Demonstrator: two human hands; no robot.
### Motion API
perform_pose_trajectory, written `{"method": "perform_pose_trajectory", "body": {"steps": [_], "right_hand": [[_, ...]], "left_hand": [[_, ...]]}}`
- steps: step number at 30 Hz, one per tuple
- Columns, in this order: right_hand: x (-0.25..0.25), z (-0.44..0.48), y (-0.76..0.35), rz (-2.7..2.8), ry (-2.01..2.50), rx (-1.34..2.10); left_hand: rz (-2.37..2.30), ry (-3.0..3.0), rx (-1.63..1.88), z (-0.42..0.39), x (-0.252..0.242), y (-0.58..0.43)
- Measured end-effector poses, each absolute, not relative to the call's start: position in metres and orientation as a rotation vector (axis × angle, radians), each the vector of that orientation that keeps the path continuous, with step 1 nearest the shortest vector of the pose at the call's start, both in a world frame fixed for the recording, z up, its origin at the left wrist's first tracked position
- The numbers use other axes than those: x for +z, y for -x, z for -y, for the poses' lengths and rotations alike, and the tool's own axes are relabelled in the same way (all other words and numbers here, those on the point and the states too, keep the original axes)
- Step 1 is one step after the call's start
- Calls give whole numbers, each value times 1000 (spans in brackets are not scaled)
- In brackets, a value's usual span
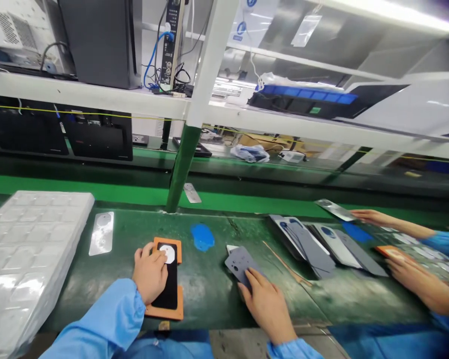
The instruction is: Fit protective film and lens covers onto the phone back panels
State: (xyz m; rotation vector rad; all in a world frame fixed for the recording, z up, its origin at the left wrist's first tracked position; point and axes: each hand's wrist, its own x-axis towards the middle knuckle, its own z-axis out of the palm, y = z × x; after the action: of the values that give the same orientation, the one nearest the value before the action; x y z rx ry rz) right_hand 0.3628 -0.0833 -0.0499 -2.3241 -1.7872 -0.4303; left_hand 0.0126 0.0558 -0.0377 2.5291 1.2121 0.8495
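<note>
- One left hand [150, 274], curled over one orange fixture [172, 313] on the bench [205, 279]; fingers bent close together at one rounded white piece [168, 253], itself lying on the upper end of one black slab [168, 291] inside the fixture; impossible to tell whether pinching the piece or just touching.
- One right hand [265, 301], clamped on the near end of one gray phone back cover [243, 262], thumb at the left edge, fingers across the top; one pale edge [230, 248] showing beneath the cover.
- Between the two hands, farther back, one blue patch [202, 237].
- Right of the gray cover, one thin brown strip [286, 264], then two overlapping groups of phone covers, one nearer [320, 254] and one farther right [353, 249]; exact number hidden by the overlap.
- Left of the fixture, one phone-shaped film [101, 234], and beside that one stack of clear plastic trays [37, 224], layers uncountable.
- Far right, two co-worker's hands: one at a silvery plate [335, 209], one on a second orange fixture [383, 250].
- Under the shelf at upper left, two black monitors [101, 132].
</note>
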Motion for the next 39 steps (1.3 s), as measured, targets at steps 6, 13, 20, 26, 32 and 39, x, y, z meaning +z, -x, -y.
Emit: {"method": "perform_pose_trajectory", "body": {"steps": [6,13,20,26,32,39], "right_hand": [[-18,74,-357,1761,2327,-505],[37,41,-253,1390,1802,422],[27,23,-148,1731,1499,267],[38,11,-144,2159,1277,52],[40,11,-140,2236,1333,76],[42,15,-145,2307,1362,62]], "left_hand": [[-1240,-2309,1014,-51,-34,-6],[-939,-1307,997,-28,-2,-15],[-785,-907,1013,-11,13,7],[-882,-1037,957,-9,14,31],[-950,-1215,890,-8,9,32],[-996,-1304,881,-6,5,28]]}}
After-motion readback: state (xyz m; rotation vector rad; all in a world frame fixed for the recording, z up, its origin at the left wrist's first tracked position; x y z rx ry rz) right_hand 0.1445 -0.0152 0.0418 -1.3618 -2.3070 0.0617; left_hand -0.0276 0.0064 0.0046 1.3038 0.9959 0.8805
